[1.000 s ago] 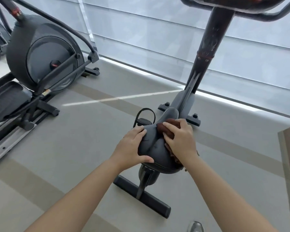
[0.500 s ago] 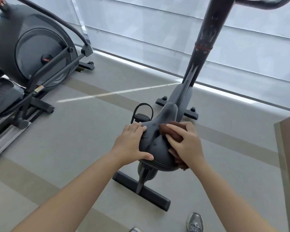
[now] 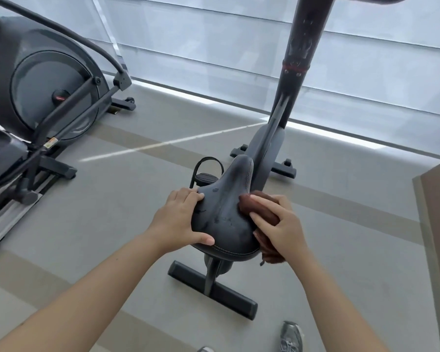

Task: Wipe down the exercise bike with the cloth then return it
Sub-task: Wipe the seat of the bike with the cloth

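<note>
**Desk:** What did the picture show?

**Photographer:** A person wiping the black padded saddle [image 3: 226, 212] of a dark grey upright exercise bike [image 3: 267, 148] in a gym with a grey floor [image 3: 137, 199]. The right hand [image 3: 280, 224] was closed around a bunched brown cloth [image 3: 258, 208], pressing it against the saddle's right flank — some of the cloth hung below the rear edge.

**Desk:** And the other hand?

**Photographer:** The left hand [image 3: 181, 219] held nothing loose. It was spread over the saddle's left side, fingers on top, thumb curled along the rear rim, apparently steadying the seat.

**Desk:** Which way did the saddle lie?

**Photographer:** Its long axis ran away from the wearer, broad end nearest, narrow nose pointing toward the slanted black handlebar post [image 3: 300, 47]. The top showed damp-looking marks between the two hands. The cloth hand sat on the right, so any sweep across the top would likely run leftward toward the bracing hand, or forward to the nose — the right hand was plainly the nearer one for that.

**Desk:** Anything else in frame?

**Photographer:** A grey elliptical trainer [image 3: 43, 85] well apart at left, and a grey running shoe [image 3: 291, 336] at the bottom edge.
</note>
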